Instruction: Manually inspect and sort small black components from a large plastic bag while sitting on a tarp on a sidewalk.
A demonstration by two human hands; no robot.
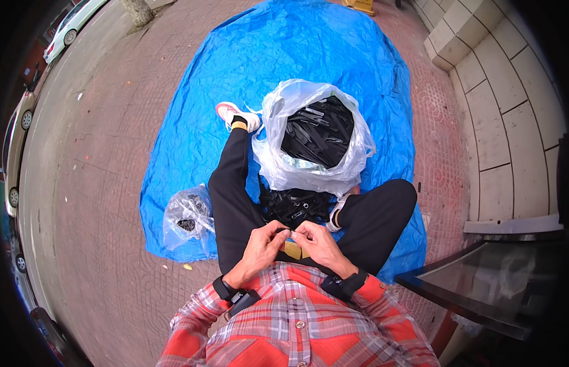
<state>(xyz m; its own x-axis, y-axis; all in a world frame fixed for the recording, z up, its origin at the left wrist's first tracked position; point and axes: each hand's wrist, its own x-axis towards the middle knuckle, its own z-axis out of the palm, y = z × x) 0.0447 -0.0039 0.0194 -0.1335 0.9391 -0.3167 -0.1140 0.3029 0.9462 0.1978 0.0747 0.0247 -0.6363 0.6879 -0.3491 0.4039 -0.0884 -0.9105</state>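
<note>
Close in front of my body, my left hand (pixel 264 247) and my right hand (pixel 321 246) meet at the fingertips. Both are closed in a pinch around something small and dark, mostly hidden by the fingers. Just beyond them, between my legs, lies a loose pile of black strip-like pieces (pixel 296 207), some with shiny bits. Behind that pile stands a large white plastic bag (pixel 277 165), its mouth wide and full of similar black strips (pixel 321 130). A yellowish-tan object (pixel 292 249) shows below my fingers, partly covered.
A blue tarp (pixel 235 61) lies under everything on reddish paving (pixel 113 165). Left of my leg sits a small see-through bag (pixel 189 217) with small dark parts. A dark-framed glass panel (pixel 480 275) stands at right, near a tiled wall (pixel 492 128). Cars (pixel 70 27) line the street.
</note>
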